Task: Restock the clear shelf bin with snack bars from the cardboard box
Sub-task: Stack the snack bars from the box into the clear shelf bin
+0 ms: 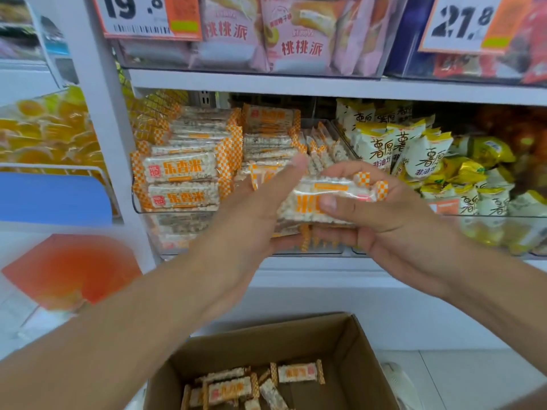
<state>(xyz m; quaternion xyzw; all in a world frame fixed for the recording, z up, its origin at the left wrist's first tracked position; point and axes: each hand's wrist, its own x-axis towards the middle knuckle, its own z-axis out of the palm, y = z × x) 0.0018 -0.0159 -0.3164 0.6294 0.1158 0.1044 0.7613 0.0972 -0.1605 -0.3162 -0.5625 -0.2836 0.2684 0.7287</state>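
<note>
A stack of white and orange-checked snack bars (322, 199) is held between both hands in front of the clear shelf bin (139, 207). My right hand (381, 214) grips the stack, thumb across the front and fingers curled over its right end. My left hand (251, 220) supports the stack's left side with the thumb straight up and the fingers under the stack. The bin holds several stacked bars (183, 170) on its left and back. Below, the open cardboard box (352, 353) has several loose bars (299, 372) on its floor.
A second clear bin with yellow and white snack bags (414, 149) stands to the right. Pink packets (293, 34) and price tags (139, 16) fill the shelf above. A bin of orange jelly cups (47, 128) sits at the left, beside a white upright post (97, 113).
</note>
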